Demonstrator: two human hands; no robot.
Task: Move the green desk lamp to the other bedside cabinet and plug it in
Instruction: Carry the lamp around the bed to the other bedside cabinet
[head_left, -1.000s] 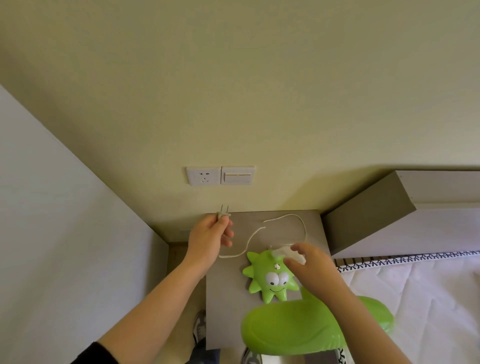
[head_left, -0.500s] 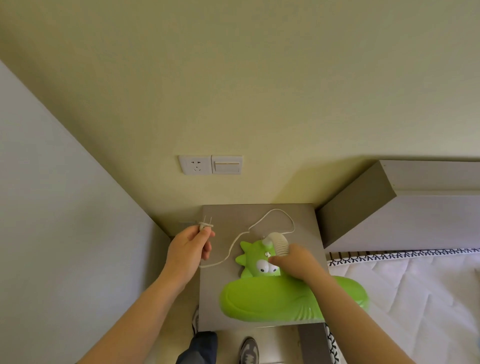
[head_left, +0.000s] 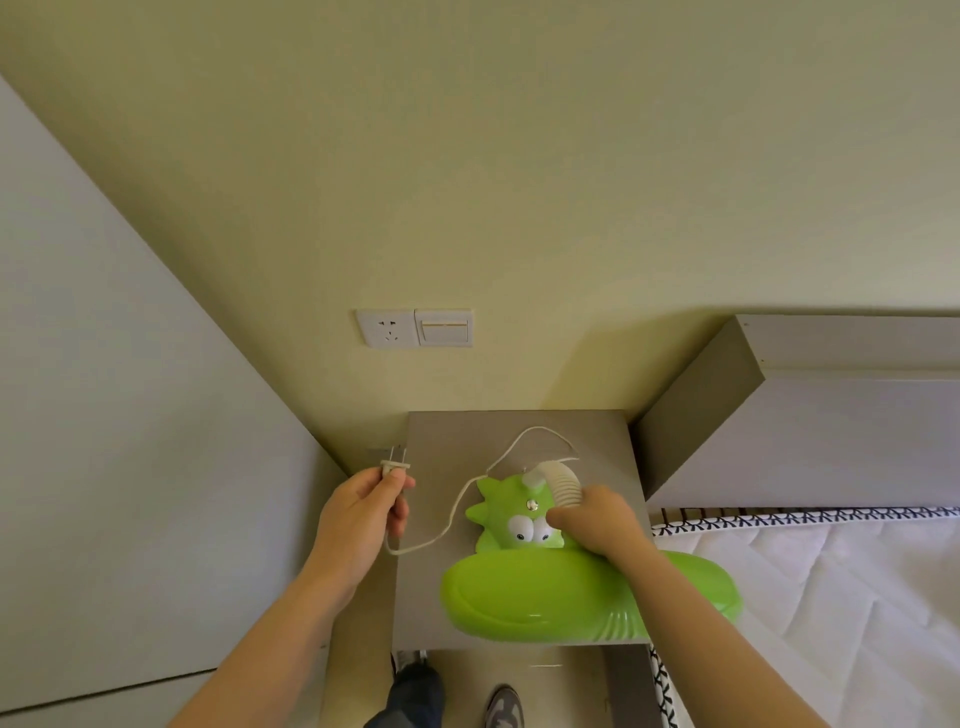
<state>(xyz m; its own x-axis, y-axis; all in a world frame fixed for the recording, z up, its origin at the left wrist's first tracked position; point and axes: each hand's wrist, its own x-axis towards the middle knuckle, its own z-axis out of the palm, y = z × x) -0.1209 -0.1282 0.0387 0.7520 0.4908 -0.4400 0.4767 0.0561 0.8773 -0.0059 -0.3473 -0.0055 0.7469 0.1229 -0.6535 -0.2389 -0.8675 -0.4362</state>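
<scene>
The green desk lamp (head_left: 540, 597) stands on the grey bedside cabinet (head_left: 441, 467), its star-shaped base with cartoon eyes under the wide green shade. My right hand (head_left: 597, 522) grips the lamp's white ribbed neck (head_left: 563, 480). A thin white cord (head_left: 467, 499) loops from the base across the cabinet top to my left hand (head_left: 358, 519). That hand holds the white two-pin plug (head_left: 393, 464), pins pointing up at the wall, well below the white wall socket (head_left: 387, 328).
A light switch (head_left: 444, 327) sits right of the socket. The grey headboard (head_left: 810, 415) and the white quilted mattress (head_left: 831, 597) lie to the right. A pale wall panel (head_left: 130, 415) closes the left side. My shoes (head_left: 504, 706) show on the floor below.
The lamp has come down onto the cabinet and my right hand moved to its neck. My left hand with the plug dropped lower and left, away from the socket.
</scene>
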